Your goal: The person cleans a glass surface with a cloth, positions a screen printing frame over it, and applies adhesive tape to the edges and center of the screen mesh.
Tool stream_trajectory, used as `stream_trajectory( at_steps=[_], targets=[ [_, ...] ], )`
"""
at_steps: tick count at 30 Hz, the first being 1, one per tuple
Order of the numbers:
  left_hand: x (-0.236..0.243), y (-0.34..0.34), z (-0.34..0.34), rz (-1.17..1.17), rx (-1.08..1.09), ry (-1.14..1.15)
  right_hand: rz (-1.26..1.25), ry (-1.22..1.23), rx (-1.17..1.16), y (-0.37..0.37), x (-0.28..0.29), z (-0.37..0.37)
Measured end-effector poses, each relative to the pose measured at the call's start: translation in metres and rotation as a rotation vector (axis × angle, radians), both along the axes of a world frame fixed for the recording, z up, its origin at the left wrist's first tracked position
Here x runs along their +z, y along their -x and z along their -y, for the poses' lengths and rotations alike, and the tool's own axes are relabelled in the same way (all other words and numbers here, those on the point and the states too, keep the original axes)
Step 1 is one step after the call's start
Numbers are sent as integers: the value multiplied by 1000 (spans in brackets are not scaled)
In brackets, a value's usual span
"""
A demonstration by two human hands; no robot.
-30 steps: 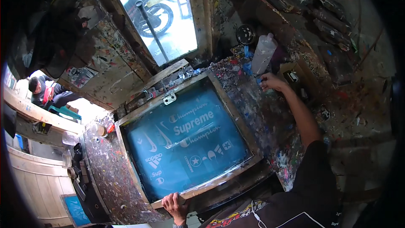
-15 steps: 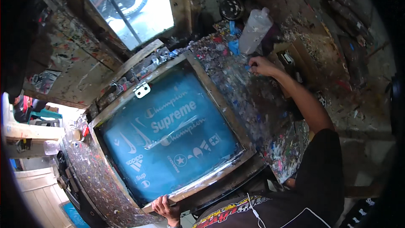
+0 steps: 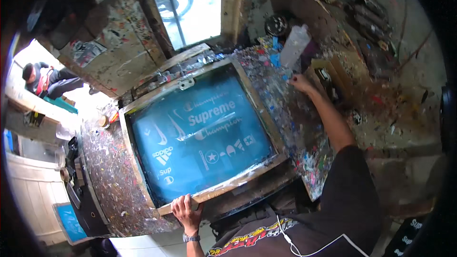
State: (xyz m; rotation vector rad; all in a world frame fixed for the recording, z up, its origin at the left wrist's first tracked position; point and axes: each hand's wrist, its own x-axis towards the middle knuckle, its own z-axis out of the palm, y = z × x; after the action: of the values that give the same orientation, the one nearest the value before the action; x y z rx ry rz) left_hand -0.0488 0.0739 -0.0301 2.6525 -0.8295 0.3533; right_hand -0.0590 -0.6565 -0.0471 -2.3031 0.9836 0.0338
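A wooden-framed printing screen (image 3: 202, 148) with blue mesh and white lettering and emblems lies on the paint-crusted table. A metal hinge (image 3: 186, 84) is on its far edge. My left hand (image 3: 187, 215), with a watch at the wrist, is closed round the near wooden edge, close to its left corner; the thumb's grip underneath is partly hidden. Over the table's far right side, my right hand (image 3: 301, 84) pinches a small blue scrap (image 3: 285, 77). Just beyond it a translucent plastic bottle (image 3: 294, 46) leans, with blue rags (image 3: 275, 59) beside it.
An open cardboard box (image 3: 338, 77) stands right of my right hand. A round dark tin (image 3: 276, 25) is behind the bottle. At the left table edge is a small jar (image 3: 104, 122). A person (image 3: 49, 82) sits beyond the far left opening. A motorcycle wheel (image 3: 180, 1) shows outside the window.
The view has swung left, so the screen and window appear further right and a seated person shows at far left. Both hands keep nearly the same places on the screen and by the bottle.
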Motion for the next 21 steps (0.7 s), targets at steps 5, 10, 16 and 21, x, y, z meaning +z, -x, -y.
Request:
stream_trajectory(
  at_steps=[5, 10, 16, 21],
  targets=[
    [12, 5, -9, -14, 16, -30, -99, -152, 56, -33, 26, -21],
    [0, 9, -25, 46, -27, -92, -94, -88, 111, 7, 2, 12],
    [-7, 19, -36, 13, 3, -153, -132, -32, 158, 1, -12, -6],
    [5, 10, -17, -17, -10, -93, 67, 399, 98, 5, -32, -9]
  ],
)
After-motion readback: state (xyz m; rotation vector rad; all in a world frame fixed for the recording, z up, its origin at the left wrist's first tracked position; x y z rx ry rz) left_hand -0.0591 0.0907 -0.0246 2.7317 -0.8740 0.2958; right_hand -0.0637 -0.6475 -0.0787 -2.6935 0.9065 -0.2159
